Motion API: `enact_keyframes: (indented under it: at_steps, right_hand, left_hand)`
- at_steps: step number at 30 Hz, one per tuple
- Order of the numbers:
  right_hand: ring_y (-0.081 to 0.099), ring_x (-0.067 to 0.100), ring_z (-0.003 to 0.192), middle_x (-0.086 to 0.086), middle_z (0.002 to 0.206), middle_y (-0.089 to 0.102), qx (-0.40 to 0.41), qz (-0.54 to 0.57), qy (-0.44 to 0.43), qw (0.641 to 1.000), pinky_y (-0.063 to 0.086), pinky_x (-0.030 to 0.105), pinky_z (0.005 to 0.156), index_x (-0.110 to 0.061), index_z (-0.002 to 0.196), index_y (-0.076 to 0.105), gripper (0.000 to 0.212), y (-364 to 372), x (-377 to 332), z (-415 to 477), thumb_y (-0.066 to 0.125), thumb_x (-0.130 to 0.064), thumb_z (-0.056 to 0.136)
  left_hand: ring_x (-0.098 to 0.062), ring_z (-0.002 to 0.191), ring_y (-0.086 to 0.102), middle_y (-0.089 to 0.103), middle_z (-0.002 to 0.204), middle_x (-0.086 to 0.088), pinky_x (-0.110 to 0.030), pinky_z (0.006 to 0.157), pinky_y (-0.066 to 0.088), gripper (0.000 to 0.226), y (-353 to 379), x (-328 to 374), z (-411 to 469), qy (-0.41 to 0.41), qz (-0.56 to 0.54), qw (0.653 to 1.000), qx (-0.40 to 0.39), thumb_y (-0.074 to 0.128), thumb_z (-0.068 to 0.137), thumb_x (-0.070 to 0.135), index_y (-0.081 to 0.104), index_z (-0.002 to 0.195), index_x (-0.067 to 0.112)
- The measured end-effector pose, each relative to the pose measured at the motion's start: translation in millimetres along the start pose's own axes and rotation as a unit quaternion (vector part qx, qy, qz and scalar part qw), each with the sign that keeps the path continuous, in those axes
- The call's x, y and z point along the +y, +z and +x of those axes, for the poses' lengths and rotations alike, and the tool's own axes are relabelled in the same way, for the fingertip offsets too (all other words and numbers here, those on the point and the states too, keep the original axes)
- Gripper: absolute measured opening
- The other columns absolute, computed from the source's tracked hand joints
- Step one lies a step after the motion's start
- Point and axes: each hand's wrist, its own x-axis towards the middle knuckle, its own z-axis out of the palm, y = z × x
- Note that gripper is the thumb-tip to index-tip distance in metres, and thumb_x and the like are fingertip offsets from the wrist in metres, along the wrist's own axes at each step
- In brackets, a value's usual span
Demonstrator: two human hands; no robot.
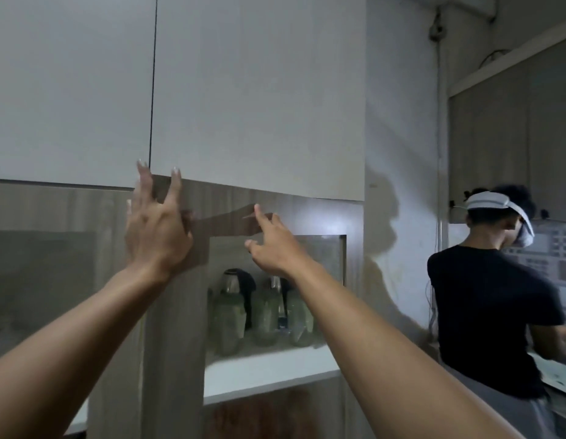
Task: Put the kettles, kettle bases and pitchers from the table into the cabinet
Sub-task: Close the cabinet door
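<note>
Two pale upper cabinet doors hang overhead, the left door [69, 90] and the right door [259, 96], both closed. My left hand [156, 229] is raised with fingers spread, its fingertips at the bottom edge where the two doors meet. My right hand [273, 245] reaches up a little lower, index finger extended, holding nothing. Below, behind a glass door [326, 258], several clear glass pitchers [231, 312] with dark handles stand on a white shelf [269, 365]. No table or kettle is in sight.
A wood-grain panel [174, 312] runs down between the glass-fronted compartments. A person in a black shirt [487, 318] with a headset stands at the right, bent over a counter. A white wall [399, 153] separates us.
</note>
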Motion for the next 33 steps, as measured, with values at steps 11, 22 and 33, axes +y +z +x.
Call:
enact_keyframes:
  at_steps: [11,22,33]
  right_hand:
    - [-0.015,0.034,0.156,0.009,0.169,-0.021,-0.018,-0.122,-0.011,0.992,-0.001,0.06,0.123,-0.036,0.162,-0.009,0.08,40.6,53.6,76.1,0.047,-0.035,0.104]
    - [-0.014,0.034,0.156,0.007,0.168,-0.023,-0.014,-0.139,-0.035,0.99,0.002,0.066,0.122,-0.03,0.163,-0.003,0.077,68.2,84.4,113.9,0.046,-0.036,0.105]
    - [-0.01,0.035,0.157,0.01,0.17,-0.017,-0.018,-0.103,-0.035,0.994,0.007,0.066,0.122,-0.026,0.164,0.005,0.078,69.2,84.6,120.3,0.052,-0.031,0.102]
  left_hand:
    - [-0.041,0.15,-0.008,-0.004,0.162,-0.025,-0.056,0.121,0.004,0.064,125.6,-52.4,-4.6,0.026,0.15,0.982,-0.109,0.045,0.101,0.015,0.015,0.156,0.002]
    - [-0.025,0.152,-0.01,-0.007,0.165,-0.011,-0.045,0.12,0.015,0.062,163.5,-72.5,0.6,-0.024,0.041,0.986,-0.161,0.03,0.104,0.04,0.016,0.158,0.012]
    - [-0.029,0.153,0.002,0.0,0.166,-0.01,-0.052,0.116,0.026,0.063,161.6,-75.0,6.1,-0.049,0.064,0.979,-0.185,0.039,0.102,0.043,0.02,0.157,0.019]
